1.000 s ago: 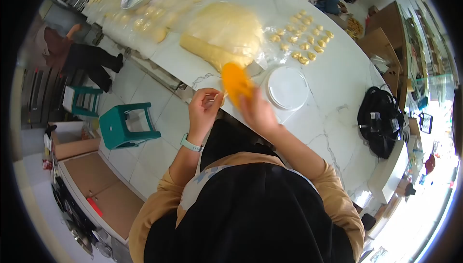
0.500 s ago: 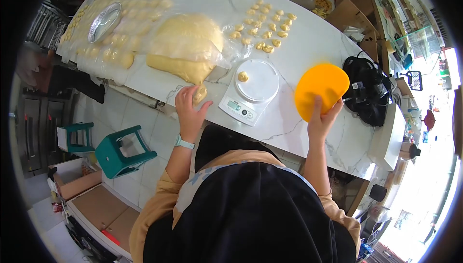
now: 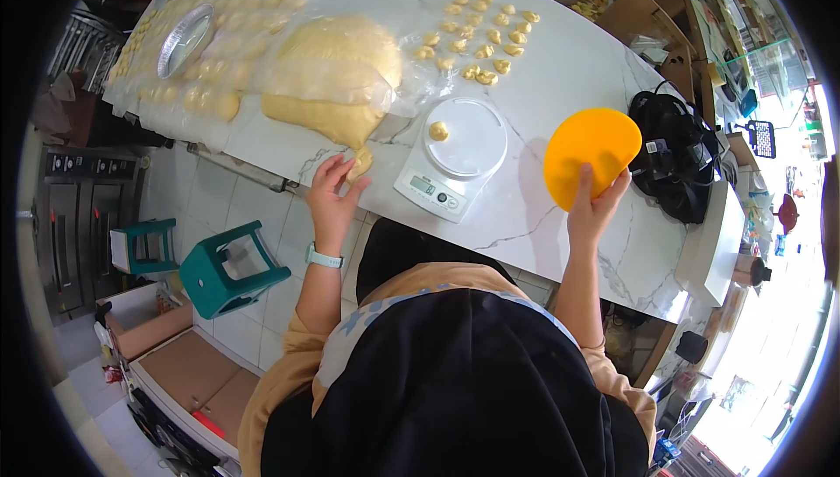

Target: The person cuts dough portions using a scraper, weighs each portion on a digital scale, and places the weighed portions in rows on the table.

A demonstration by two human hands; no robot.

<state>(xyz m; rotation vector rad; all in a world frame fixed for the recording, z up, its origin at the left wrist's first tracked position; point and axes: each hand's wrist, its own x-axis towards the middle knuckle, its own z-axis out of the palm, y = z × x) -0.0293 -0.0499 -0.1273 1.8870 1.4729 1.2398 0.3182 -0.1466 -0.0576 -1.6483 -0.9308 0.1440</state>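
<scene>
Left hand [image 3: 332,199], thumb and fingers closed on the dough tip [image 3: 359,164], large dough mass [image 3: 328,70] adjoining just beyond; right hand [image 3: 595,203] pinches yellow scraper [image 3: 592,155]; white scale [image 3: 452,158] bearing dough piece [image 3: 438,131] sits between hands, black bag [image 3: 674,153] beyond right.

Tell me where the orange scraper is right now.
In the head view, the orange scraper is on the right, held in the right hand, above the marble table just left of the black bag.
</scene>
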